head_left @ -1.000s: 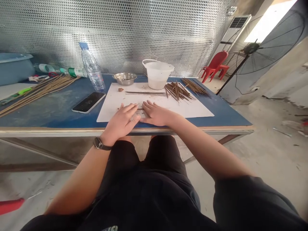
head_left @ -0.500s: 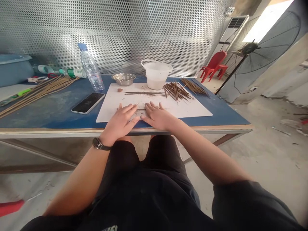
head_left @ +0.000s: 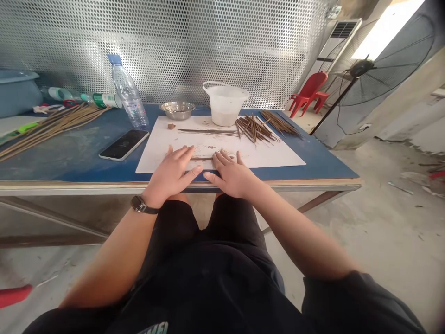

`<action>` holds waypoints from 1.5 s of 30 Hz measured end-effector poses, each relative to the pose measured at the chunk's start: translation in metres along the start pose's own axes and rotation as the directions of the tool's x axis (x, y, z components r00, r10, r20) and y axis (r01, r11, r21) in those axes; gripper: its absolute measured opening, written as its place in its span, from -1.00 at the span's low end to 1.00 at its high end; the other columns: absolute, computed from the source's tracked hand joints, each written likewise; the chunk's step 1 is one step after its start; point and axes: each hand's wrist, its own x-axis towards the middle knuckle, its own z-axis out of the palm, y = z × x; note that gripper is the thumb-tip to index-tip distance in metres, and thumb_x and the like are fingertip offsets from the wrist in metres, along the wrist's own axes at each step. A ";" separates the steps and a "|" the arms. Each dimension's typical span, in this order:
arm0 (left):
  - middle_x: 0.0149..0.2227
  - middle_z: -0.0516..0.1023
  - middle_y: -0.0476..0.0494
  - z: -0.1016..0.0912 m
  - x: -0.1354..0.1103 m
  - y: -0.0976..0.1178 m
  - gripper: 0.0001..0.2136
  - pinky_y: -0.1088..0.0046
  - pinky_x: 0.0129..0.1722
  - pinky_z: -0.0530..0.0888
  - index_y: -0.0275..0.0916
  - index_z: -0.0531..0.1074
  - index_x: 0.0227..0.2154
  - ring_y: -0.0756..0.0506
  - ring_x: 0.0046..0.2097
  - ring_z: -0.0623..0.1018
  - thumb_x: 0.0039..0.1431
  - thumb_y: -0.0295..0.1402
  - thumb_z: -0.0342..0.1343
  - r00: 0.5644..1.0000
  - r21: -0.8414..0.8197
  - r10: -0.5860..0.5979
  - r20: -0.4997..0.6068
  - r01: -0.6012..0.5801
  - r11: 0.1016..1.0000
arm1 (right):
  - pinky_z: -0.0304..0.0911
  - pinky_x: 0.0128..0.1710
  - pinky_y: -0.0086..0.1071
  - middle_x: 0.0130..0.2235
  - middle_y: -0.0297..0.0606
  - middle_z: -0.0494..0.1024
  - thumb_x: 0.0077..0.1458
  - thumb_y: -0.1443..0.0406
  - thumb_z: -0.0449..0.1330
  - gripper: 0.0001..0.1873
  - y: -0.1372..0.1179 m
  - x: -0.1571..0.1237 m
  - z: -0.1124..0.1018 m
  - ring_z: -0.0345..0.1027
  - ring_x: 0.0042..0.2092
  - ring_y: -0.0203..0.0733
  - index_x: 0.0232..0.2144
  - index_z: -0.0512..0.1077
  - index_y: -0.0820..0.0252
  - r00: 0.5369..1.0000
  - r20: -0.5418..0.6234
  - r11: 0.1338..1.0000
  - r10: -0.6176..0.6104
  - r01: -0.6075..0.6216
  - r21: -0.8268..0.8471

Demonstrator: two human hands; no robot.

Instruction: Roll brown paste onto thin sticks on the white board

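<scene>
Both hands lie on the near part of a white board (head_left: 278,157), palms down. My left hand (head_left: 174,169) is flat with its fingers stretched out over the left part of a thin brown stick (head_left: 202,158). My right hand (head_left: 232,174), also flat, rests its fingertips on the stick's right part. The stick's middle shows between the hands; its ends are hidden under the fingers. Behind it lie a few thin dark sticks (head_left: 206,132), a small brown lump (head_left: 171,126) and a heap of brown sticks (head_left: 257,130). Brown crumbs dot the board.
A white bucket (head_left: 226,104) and a metal bowl (head_left: 177,110) stand at the back. Left of the board are a phone (head_left: 124,144), a plastic bottle (head_left: 129,93) and long brown strands (head_left: 59,125). More sticks (head_left: 281,123) lie at the back right. A perforated metal sheet (head_left: 167,46) rises behind.
Both hands have drawn slightly nearer to me relative to the board, the stick staying beneath the fingers. The fingers of the two hands are a little farther apart. The whole view has shifted slightly.
</scene>
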 end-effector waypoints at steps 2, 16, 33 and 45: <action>0.53 0.32 -0.57 -0.002 0.000 0.002 -0.16 -0.20 0.62 -0.07 -0.45 0.22 0.54 -0.45 0.57 0.28 0.54 0.17 -0.20 1.000 0.007 -0.015 0.018 0.014 1.000 | -0.48 0.61 0.35 0.66 0.23 -0.13 0.37 -0.35 -0.59 0.30 0.003 0.018 -0.004 -0.36 0.69 0.31 0.62 -0.07 0.66 1.000 0.011 1.000 0.028 -0.028 0.005; 0.56 0.28 -0.50 0.001 0.000 0.002 -0.15 -0.23 0.62 -0.06 -0.36 0.07 0.61 -0.45 0.58 0.26 0.51 0.17 -0.11 0.999 -0.022 -0.037 -0.029 0.036 0.999 | -0.44 0.62 0.32 0.66 0.15 -0.17 0.40 -0.31 -0.61 0.25 0.009 -0.021 -0.003 -0.34 0.69 0.25 0.63 -0.07 0.61 1.000 0.016 0.997 0.024 -0.023 -0.068; 0.55 0.30 -0.51 0.004 0.001 -0.001 -0.11 -0.22 0.62 -0.03 -0.39 0.08 0.61 -0.46 0.58 0.27 0.52 0.24 -0.15 0.998 0.005 -0.027 -0.048 0.028 1.000 | -0.45 0.58 0.47 0.67 0.03 -0.14 0.44 -0.34 -0.47 0.17 0.036 -0.031 0.002 -0.48 0.68 0.41 0.66 -0.07 0.44 0.997 -0.028 0.993 0.067 -0.070 -0.096; 0.56 0.28 -0.52 0.003 -0.001 -0.003 -0.11 -0.25 0.61 -0.02 -0.39 0.07 0.61 -0.48 0.57 0.27 0.51 0.22 -0.15 0.999 0.007 -0.031 -0.031 0.032 0.999 | -0.38 0.63 0.31 0.67 0.17 -0.14 0.41 -0.33 -0.53 0.23 0.030 0.033 -0.010 -0.40 0.69 0.32 0.63 -0.04 0.56 1.000 0.011 1.000 0.007 -0.007 -0.016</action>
